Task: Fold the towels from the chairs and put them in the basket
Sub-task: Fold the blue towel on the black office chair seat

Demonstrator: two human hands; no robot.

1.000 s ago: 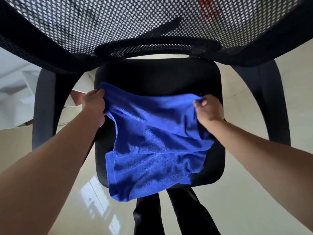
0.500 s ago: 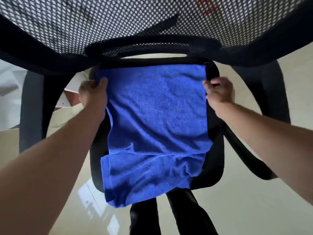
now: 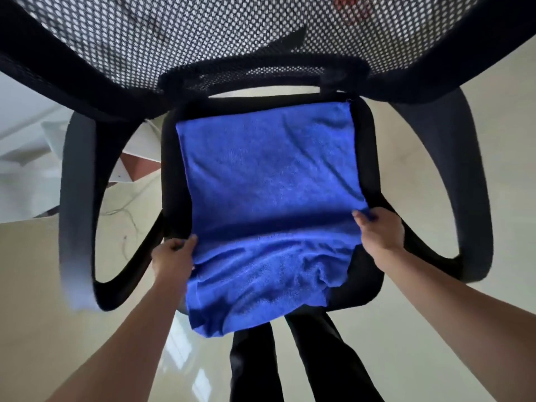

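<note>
1. On the seat [image 3: 367, 152] just below us, the towel [image 3: 269, 195] lies spread. Its far edge runs flat along 12 o'clock under the backrest [image 3: 203, 39], and its near end is rumpled and spills over the front lip at 6 o'clock.
2. Our left hand [image 3: 172, 258] is at about 8 o'clock on the towel, fingers curled onto the left edge and pinching the cloth.
3. Our right hand [image 3: 381, 232] is at about 4 o'clock, thumb on top, with a tuft of the right edge nipped between thumb and fingers.
4. Both hands sit partway down the side edges, not at the corners. The near corners are lost in the bunching at 6 o'clock.
5. We read this as the opening step of the fold: the towel is flat on the seat as a work surface, with no fold made yet.
6. Next, we reckon, the near half wants lifting and carrying toward 12 o'clock so that edge meets edge. That calls for both hands rising level and together. The 6 o'clock rumple needs pulling smooth first, or the crease may set crooked.
7. Nothing pins the far edge, so a hard tug toward us could drag the towel off the seat.
8. The armrests [image 3: 77, 198] flank the seat at 9 and 3 o'clock. No basket shows, so the drop-off looks some way off.
</note>
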